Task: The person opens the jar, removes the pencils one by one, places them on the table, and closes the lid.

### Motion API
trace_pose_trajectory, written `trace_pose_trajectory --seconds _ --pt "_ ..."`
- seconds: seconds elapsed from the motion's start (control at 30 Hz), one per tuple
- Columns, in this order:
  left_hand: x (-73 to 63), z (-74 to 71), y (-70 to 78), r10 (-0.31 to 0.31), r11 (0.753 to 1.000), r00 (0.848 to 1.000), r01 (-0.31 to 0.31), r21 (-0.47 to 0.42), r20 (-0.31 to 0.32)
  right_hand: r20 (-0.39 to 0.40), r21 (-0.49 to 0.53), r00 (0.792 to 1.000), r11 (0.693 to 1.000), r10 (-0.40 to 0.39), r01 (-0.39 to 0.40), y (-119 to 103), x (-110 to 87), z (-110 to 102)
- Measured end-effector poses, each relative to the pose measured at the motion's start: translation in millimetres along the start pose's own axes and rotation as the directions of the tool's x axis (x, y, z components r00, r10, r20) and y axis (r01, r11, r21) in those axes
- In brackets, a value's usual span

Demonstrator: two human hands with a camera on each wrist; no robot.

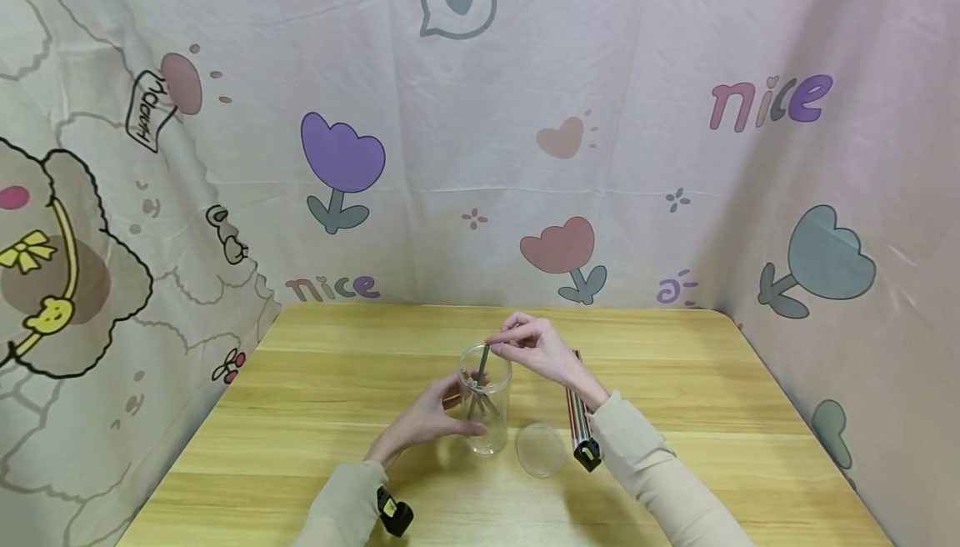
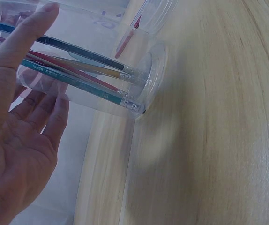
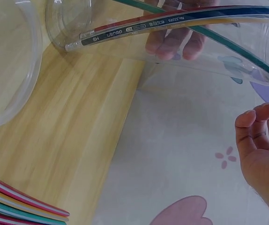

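My left hand (image 1: 431, 415) holds a clear plastic jar (image 1: 491, 440) upright on the table, thumb and fingers on opposite sides of its wall. Several pencils lean inside; the left wrist view shows a green pencil (image 2: 73, 82), a red pencil, a yellow pencil and a dark pencil (image 2: 78, 47), their ends at the jar's base. Over the rim, my right hand (image 1: 542, 350) pinches the top of a green pencil (image 3: 237, 50) that slants down into the jar. The right wrist view shows its other fingers loosely bent outside the mouth.
A clear round lid (image 1: 540, 450) lies flat on the table, right of the jar. Farther right, a row of striped pencils (image 1: 577, 409) lies partly under the right forearm. Printed cloth (image 1: 465, 113) hangs behind the wooden table (image 1: 337, 347) and at both sides.
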State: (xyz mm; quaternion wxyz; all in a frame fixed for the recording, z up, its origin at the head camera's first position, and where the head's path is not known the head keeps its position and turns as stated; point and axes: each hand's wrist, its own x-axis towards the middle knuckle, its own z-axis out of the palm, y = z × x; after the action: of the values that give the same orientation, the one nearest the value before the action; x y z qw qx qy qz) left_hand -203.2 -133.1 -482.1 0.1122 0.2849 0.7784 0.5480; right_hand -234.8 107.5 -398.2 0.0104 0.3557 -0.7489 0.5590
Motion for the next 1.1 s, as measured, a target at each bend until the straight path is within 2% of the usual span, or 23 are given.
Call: trace_pose_trajectory --seconds 0.63,1.1 --pt "-1.1 0.5 0.4 0.001 1.0 1.0 -0.001 -0.008 -0.004 -0.006 -0.05 0.999 0.998 -0.049 0.049 1.4 -0.8 2.8" --pt "-0.4 0.3 1.3 0.005 1.0 1.0 -0.005 -0.004 -0.012 0.001 -0.102 0.991 0.986 -0.135 0.134 2.6 -1.0 3.8"
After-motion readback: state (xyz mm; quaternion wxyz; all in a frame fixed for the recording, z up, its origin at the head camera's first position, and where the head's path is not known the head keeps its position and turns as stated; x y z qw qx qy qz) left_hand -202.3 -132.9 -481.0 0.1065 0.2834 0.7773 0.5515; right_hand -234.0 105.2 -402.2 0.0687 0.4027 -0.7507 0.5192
